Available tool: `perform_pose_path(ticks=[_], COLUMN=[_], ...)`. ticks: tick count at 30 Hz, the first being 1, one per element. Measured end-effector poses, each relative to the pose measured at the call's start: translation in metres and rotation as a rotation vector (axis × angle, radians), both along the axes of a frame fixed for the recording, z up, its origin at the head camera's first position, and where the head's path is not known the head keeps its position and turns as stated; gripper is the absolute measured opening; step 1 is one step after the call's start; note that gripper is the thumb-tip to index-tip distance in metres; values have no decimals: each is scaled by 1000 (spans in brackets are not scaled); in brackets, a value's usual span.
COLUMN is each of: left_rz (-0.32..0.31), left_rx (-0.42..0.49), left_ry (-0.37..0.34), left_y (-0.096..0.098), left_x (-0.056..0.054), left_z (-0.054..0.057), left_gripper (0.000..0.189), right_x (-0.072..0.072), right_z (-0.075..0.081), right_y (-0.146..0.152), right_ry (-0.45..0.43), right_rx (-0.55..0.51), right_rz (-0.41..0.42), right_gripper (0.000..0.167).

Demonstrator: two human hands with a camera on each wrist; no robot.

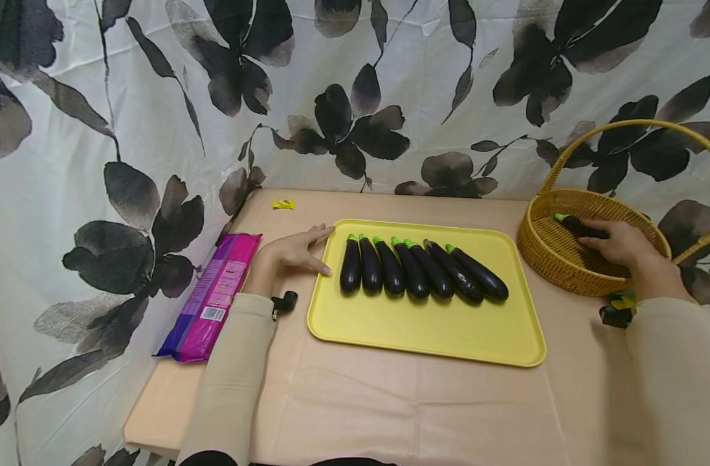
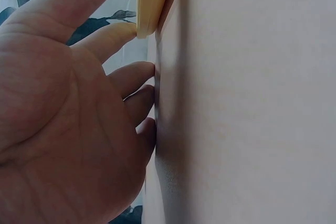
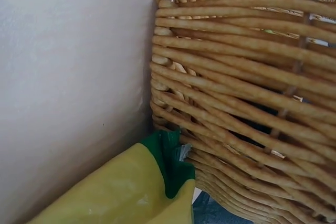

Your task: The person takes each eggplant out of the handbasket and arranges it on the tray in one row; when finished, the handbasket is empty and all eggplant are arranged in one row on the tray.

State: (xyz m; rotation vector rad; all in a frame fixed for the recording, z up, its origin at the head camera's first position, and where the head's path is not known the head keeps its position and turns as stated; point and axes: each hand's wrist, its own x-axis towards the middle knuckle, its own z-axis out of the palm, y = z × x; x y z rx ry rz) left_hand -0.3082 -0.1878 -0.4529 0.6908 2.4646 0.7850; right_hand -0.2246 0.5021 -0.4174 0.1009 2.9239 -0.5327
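Note:
In the head view, my right hand [image 1: 622,246] reaches into a wicker basket [image 1: 541,259] at the right and grips a dark eggplant [image 1: 578,226] with a green stem end. A row of several glossy eggplants [image 1: 415,270] lies on a yellow tray [image 1: 413,330], stem ends toward the back. My left hand [image 1: 296,249] rests at the tray's left edge, fingers extended and thumb over the rim. From the left wrist, the index fingertip of the left hand [image 2: 68,98] touches the tray's edge [image 2: 149,14]. The basket's side [image 3: 241,77] hides the right hand in the right wrist view.
A pink and purple packet [image 1: 223,298] lies left of the tray, beside my left forearm. A small yellow wrapper [image 1: 283,204] is near the table's back edge. A yellow and green package [image 3: 121,182] sits against the basket. Floral cloth [image 1: 355,97] hangs behind the table.

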Motion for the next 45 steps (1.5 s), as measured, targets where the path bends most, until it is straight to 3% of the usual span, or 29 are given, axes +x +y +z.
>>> perform_pose_path(ticks=[13, 22, 29, 38, 45], left_rz=[5, 16, 12, 9, 0], left_rx=[-8, -1, 2, 15, 8], left_ry=[4, -2, -9, -14, -8], left_y=[1, 2, 3, 1, 1], left_x=[1, -1, 1, 1, 1], left_z=[1, 1, 1, 2, 2], left_gripper=[122, 123, 123, 122, 122], right_x=[-1, -1, 1, 15, 29], right_z=[-3, -3, 0, 22, 27], right_y=[-5, -6, -15, -40, -57], right_ry=[12, 25, 70, 187, 250], right_rx=[-9, -18, -83, -125, -164], right_rz=[-17, -26, -56, -59, -89], right_gripper=[73, 72, 71, 67, 66])
